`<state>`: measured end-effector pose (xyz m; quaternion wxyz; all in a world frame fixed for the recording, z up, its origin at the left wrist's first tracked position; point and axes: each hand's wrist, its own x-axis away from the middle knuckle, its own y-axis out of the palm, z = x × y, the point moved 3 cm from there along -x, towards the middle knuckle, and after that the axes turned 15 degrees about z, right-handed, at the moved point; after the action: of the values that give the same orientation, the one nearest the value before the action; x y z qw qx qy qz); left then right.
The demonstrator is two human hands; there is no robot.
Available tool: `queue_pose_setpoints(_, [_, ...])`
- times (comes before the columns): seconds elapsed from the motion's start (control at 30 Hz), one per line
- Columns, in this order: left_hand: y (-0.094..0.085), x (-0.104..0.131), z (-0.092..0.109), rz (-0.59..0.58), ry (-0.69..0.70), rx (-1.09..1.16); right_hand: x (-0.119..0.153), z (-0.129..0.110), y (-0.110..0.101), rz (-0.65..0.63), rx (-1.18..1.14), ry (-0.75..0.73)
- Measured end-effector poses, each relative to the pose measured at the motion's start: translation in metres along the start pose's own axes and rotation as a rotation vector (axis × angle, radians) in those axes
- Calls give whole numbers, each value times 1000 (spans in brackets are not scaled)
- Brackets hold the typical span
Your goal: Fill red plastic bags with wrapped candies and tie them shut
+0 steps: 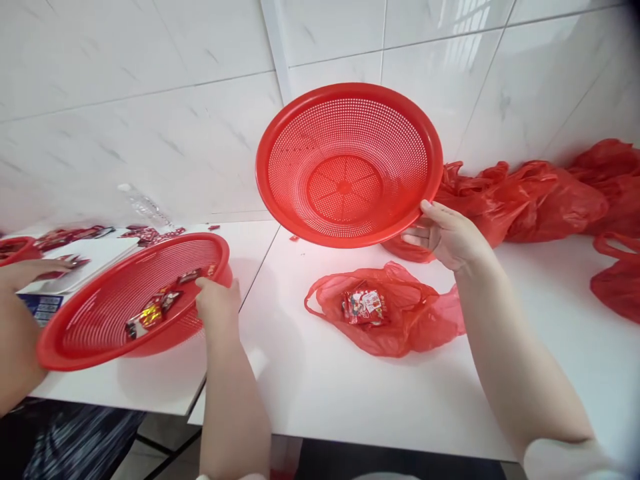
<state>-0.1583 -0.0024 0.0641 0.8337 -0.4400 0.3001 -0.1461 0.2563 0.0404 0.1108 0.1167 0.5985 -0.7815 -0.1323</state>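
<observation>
My right hand (445, 233) grips the lower right rim of an empty red mesh basket (345, 187), raised and tilted above the table. My left hand (215, 300) holds the right rim of a second red basket (100, 320), which leans to the left. Several small wrapped packets (153, 313) lie inside that second basket. Below the raised basket, an open red plastic bag (405, 320) rests on the white table (340, 393), with red and white packets (364, 305) in its mouth.
Another person's hand (30, 273) reaches in at the far left, beside a white box (90, 263) and a small red basket (20, 250). Filled red bags (550, 200) line the tiled wall at right. A clear bottle (145, 203) lies at the back left.
</observation>
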Motion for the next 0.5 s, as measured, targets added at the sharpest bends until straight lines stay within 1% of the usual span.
queue_pose_setpoints(0.1, [-4, 1, 1, 113, -28, -12, 1, 0, 2, -17, 1, -23])
queue_pose_setpoints(0.2, [-12, 5, 8, 200, 59, 68, 0, 1, 4, 5, -28, -26])
queue_pose_setpoints(0.27, [-18, 11, 15, 198, 134, 135, -1, 0, 3, 28, -51, -23])
queue_pose_setpoints(0.33, [-24, 20, 23, 151, 194, 202, -2, -2, 0, 48, -67, -26])
queue_pose_setpoints(0.43, [-40, 38, 34, 96, 236, 345, -3, -7, -6, 78, -86, -43])
queue_pose_setpoints(0.47, [-47, 45, 36, 99, 243, 405, -3, -9, -8, 86, -89, -54])
queue_pose_setpoints(0.5, [-54, 52, 38, 132, 247, 454, -4, -11, -11, 93, -88, -69])
